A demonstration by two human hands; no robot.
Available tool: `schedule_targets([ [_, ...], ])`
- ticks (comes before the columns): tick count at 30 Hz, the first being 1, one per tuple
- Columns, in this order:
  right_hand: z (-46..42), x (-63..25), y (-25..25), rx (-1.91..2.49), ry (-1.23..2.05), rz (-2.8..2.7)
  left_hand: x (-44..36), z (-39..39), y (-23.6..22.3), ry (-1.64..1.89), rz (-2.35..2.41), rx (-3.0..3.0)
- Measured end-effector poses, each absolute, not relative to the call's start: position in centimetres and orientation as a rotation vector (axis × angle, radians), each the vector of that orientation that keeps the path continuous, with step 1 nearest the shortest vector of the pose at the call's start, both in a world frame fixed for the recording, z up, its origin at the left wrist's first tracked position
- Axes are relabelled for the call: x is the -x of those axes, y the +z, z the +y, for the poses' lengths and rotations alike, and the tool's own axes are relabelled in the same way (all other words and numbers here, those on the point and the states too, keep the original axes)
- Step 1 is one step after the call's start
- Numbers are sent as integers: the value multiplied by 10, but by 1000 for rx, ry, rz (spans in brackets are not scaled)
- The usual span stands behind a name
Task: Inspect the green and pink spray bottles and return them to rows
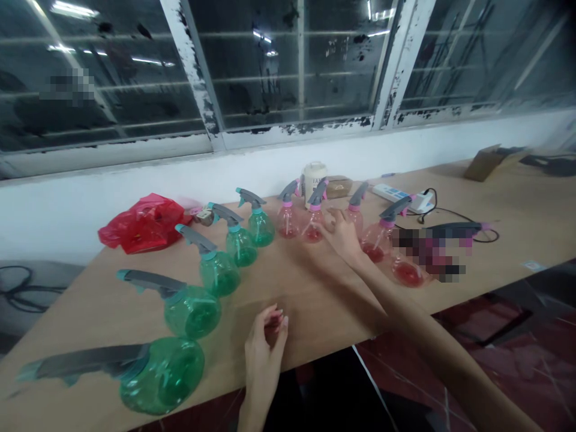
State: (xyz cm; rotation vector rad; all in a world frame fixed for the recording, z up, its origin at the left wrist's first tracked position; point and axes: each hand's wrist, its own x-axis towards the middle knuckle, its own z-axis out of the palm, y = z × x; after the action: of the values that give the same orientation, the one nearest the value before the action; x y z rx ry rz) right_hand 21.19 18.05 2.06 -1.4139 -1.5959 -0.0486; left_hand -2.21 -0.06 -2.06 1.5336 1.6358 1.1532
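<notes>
Several clear green spray bottles (219,273) with grey and teal trigger heads stand in a curving row on the left of the wooden table (288,300). On the right, several pink spray bottles (288,223) with grey and pink heads continue the curve. My right hand (341,234) reaches in among the pink ones, fingers apart, its tips at the side of one pink spray bottle (312,229); whether they touch it I cannot tell. Over the table's front edge my left hand (265,345) is loosely curled, thumb and fingers apart, holding nothing.
A red plastic bag (141,225) lies at the back left. Behind the pink bottles are a white canister (315,178) and a small brown packet (339,187). A power strip (400,197) with cables and a cardboard box (483,163) are farther right. Windows rise behind the table.
</notes>
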Motion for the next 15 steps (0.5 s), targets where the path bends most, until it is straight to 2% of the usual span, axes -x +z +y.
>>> schedule_targets([
  [7,150,-243,40,1649,-156,-1365,21,-2,-16,1139,1646,-1557],
  [15,167,-242,28,1691,-68,-1265,22,-4,-18,1179,1643,-1537],
])
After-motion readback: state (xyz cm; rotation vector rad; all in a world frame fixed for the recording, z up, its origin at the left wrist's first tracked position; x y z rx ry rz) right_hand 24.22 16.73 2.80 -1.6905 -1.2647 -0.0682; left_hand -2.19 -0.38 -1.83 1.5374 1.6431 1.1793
